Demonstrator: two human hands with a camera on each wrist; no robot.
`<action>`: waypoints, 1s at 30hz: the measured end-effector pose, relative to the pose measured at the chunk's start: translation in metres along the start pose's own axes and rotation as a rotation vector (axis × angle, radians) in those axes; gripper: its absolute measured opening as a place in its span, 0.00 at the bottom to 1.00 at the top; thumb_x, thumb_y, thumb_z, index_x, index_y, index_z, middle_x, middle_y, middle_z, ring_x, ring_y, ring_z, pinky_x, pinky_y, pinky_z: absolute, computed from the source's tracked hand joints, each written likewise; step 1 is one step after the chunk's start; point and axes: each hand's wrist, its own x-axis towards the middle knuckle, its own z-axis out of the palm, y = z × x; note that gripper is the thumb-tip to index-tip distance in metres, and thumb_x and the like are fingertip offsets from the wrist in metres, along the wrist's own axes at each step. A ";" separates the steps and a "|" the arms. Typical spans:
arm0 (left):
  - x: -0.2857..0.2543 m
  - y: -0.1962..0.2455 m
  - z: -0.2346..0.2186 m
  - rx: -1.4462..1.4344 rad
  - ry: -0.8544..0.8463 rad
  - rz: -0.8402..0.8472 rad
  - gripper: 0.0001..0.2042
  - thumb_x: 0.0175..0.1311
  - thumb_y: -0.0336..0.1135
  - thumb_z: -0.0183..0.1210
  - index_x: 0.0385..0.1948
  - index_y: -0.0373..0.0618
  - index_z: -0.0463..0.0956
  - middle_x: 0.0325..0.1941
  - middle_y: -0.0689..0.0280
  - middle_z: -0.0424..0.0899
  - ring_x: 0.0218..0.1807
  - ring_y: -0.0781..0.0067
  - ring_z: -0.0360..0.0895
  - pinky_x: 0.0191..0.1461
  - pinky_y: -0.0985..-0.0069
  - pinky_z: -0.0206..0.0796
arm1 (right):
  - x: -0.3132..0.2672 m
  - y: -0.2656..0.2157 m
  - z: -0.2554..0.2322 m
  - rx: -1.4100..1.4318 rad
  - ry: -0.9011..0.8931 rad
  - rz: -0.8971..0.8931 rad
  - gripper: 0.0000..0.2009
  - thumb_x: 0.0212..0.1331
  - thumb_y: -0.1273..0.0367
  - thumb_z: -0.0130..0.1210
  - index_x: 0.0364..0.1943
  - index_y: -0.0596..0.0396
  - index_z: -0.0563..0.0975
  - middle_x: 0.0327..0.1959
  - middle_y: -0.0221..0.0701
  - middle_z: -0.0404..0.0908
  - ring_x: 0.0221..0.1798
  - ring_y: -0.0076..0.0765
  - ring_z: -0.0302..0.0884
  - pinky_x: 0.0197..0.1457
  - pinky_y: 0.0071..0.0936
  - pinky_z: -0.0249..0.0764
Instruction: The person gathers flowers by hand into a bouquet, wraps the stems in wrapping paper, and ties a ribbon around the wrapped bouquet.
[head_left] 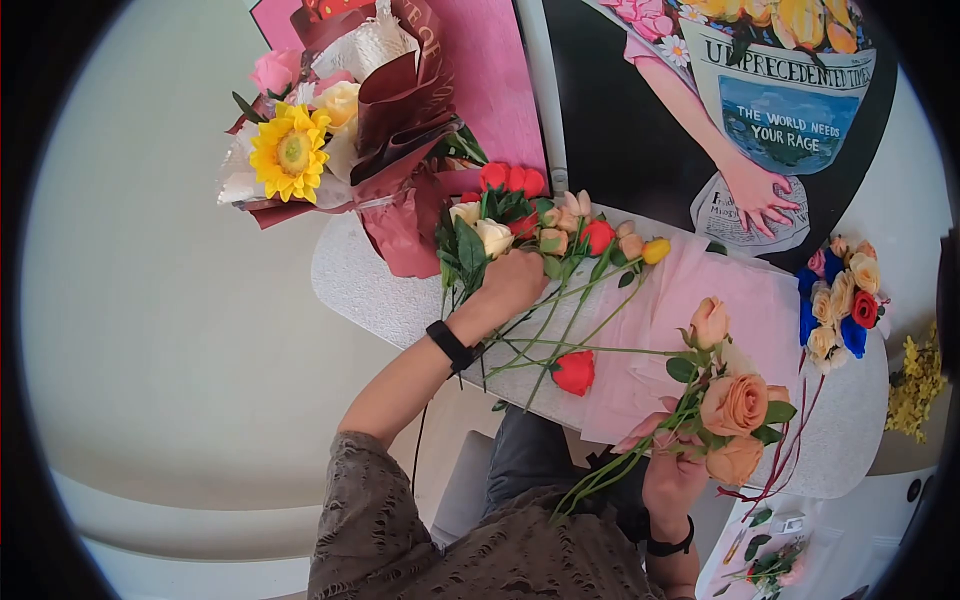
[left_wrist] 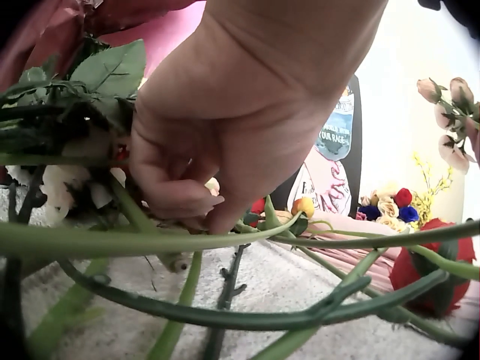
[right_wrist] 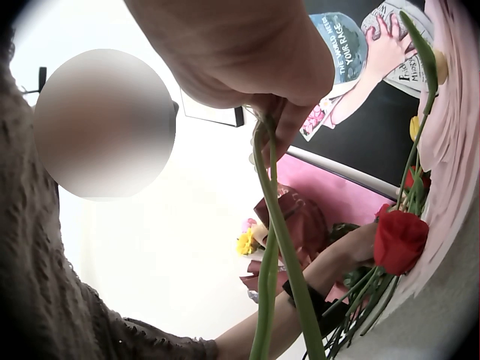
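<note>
In the head view the left hand is down among the loose flowers, beside a cream rose. Its fingers are curled with the tips pinched together at a stem low over the table; the exact grip is partly hidden. The right hand holds a small bunch of orange roses by green stems, near the table's front edge. In the right wrist view, stems hang from the right hand. A red rose lies across crossing stems between the hands.
Pink wrapping sheets cover part of the white table. A wrapped bouquet with a sunflower stands at the back left. Blue and cream flowers lie at the right end. Behind stands a black painted panel.
</note>
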 end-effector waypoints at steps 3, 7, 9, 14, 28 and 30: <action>0.002 -0.010 0.003 -0.148 0.136 0.277 0.13 0.63 0.38 0.60 0.32 0.34 0.77 0.35 0.50 0.84 0.37 0.45 0.82 0.42 0.54 0.73 | 0.000 0.000 -0.001 -0.022 0.007 -0.034 0.14 0.72 0.76 0.41 0.59 0.67 0.64 0.31 0.40 0.77 0.29 0.36 0.78 0.35 0.32 0.80; -0.011 0.002 -0.012 -0.253 0.426 0.340 0.08 0.66 0.30 0.55 0.38 0.32 0.72 0.30 0.49 0.83 0.36 0.42 0.81 0.42 0.55 0.72 | 0.000 -0.001 0.000 -0.023 0.026 -0.012 0.15 0.72 0.77 0.42 0.59 0.68 0.63 0.31 0.40 0.77 0.30 0.36 0.78 0.36 0.32 0.80; -0.015 0.008 -0.022 -0.617 0.320 0.134 0.07 0.72 0.31 0.52 0.41 0.37 0.68 0.26 0.61 0.82 0.23 0.68 0.77 0.28 0.68 0.69 | 0.001 -0.001 0.001 -0.011 0.026 -0.006 0.15 0.72 0.77 0.42 0.59 0.68 0.63 0.31 0.40 0.77 0.30 0.36 0.79 0.36 0.32 0.80; -0.026 0.027 -0.058 -0.760 0.310 0.125 0.05 0.74 0.30 0.49 0.44 0.40 0.66 0.28 0.65 0.83 0.21 0.81 0.72 0.24 0.80 0.64 | 0.000 0.002 -0.003 -0.037 -0.032 0.013 0.14 0.73 0.74 0.42 0.57 0.69 0.63 0.34 0.37 0.80 0.34 0.34 0.82 0.48 0.32 0.78; -0.079 0.088 -0.088 -1.239 0.460 0.299 0.11 0.69 0.20 0.54 0.50 0.34 0.67 0.43 0.60 0.86 0.51 0.73 0.83 0.48 0.79 0.73 | 0.005 -0.024 0.013 0.095 0.011 0.085 0.15 0.66 0.79 0.44 0.56 0.63 0.69 0.35 0.35 0.80 0.35 0.34 0.79 0.46 0.29 0.76; -0.114 0.091 -0.074 -1.289 0.462 0.408 0.12 0.67 0.19 0.55 0.51 0.34 0.69 0.43 0.61 0.85 0.51 0.73 0.83 0.49 0.79 0.73 | -0.001 -0.023 0.010 0.077 0.008 0.059 0.15 0.65 0.79 0.45 0.56 0.63 0.69 0.35 0.36 0.80 0.35 0.34 0.79 0.46 0.29 0.75</action>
